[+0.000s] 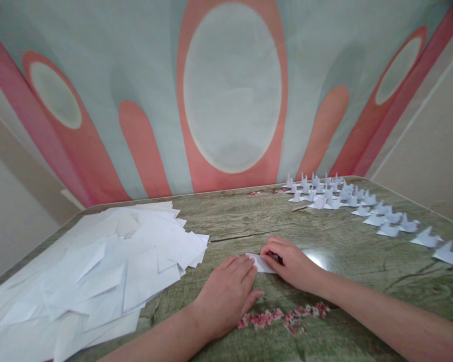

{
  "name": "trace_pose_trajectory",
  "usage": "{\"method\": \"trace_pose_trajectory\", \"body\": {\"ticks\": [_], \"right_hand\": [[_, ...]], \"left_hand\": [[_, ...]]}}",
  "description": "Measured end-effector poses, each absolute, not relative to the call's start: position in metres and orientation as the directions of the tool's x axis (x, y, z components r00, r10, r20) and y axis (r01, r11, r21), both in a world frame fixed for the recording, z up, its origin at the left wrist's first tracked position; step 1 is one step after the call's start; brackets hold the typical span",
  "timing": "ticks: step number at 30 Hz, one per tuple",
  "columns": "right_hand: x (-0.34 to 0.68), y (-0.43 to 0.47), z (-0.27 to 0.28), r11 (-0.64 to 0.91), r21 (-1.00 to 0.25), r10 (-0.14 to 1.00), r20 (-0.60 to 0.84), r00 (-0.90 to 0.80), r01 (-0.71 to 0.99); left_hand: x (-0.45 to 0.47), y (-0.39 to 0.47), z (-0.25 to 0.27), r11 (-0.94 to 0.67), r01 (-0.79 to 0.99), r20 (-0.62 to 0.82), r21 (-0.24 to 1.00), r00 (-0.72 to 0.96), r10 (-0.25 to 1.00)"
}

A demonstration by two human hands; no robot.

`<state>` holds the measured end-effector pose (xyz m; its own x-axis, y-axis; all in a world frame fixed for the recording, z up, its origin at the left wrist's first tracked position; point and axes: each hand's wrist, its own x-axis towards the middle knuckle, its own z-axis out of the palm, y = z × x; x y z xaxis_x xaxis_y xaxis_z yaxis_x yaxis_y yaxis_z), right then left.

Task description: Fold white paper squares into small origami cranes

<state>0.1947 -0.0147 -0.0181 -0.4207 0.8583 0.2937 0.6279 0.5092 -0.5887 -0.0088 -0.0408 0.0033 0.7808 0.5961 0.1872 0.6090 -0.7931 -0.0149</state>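
A small folded white paper (263,265) lies on the wood-patterned table between my hands. My left hand (226,294) rests flat, its outstretched fingertips over the paper's left end and its thumb apart. From the right, my right hand (289,264) pinches the paper's upper right edge between thumb and bent fingers. Part of the paper is hidden under both hands, so its exact fold cannot be made out.
A big spread pile of white paper sheets (98,281) covers the table's left side. Rows of folded paper cranes (347,193) stand along the back right. Pink printed flowers (266,319) decorate the wood-patterned table (226,221). Behind it hangs a patterned backdrop (232,90).
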Motion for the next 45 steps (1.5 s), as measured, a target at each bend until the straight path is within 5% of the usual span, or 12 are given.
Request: {"method": "trace_pose_trajectory", "body": {"ticks": [4,7,13,31,45], "right_hand": [[0.196,-0.017,-0.017,0.529,-0.588,0.848,0.398,-0.351,0.611],[0.197,-0.022,-0.016,0.605,-0.461,0.788,0.463,-0.406,0.649],[0.191,-0.032,-0.019,0.696,-0.163,0.697,0.386,-0.604,0.699],[0.191,-0.036,-0.006,0.638,0.166,0.709,0.254,-0.658,0.752],[0.195,-0.039,0.001,0.579,0.201,0.757,0.23,-0.612,0.791]], "left_hand": [[-0.009,-0.04,0.003,-0.784,0.62,0.155,-0.017,0.777,0.61],[-0.01,-0.039,0.003,-0.759,0.65,0.169,-0.041,0.753,0.636],[-0.01,-0.037,0.002,-0.731,0.679,0.184,-0.07,0.729,0.66],[-0.01,-0.037,0.002,-0.738,0.673,0.159,-0.054,0.735,0.659],[-0.011,-0.038,0.006,-0.695,0.708,0.184,-0.126,0.705,0.685]]}}
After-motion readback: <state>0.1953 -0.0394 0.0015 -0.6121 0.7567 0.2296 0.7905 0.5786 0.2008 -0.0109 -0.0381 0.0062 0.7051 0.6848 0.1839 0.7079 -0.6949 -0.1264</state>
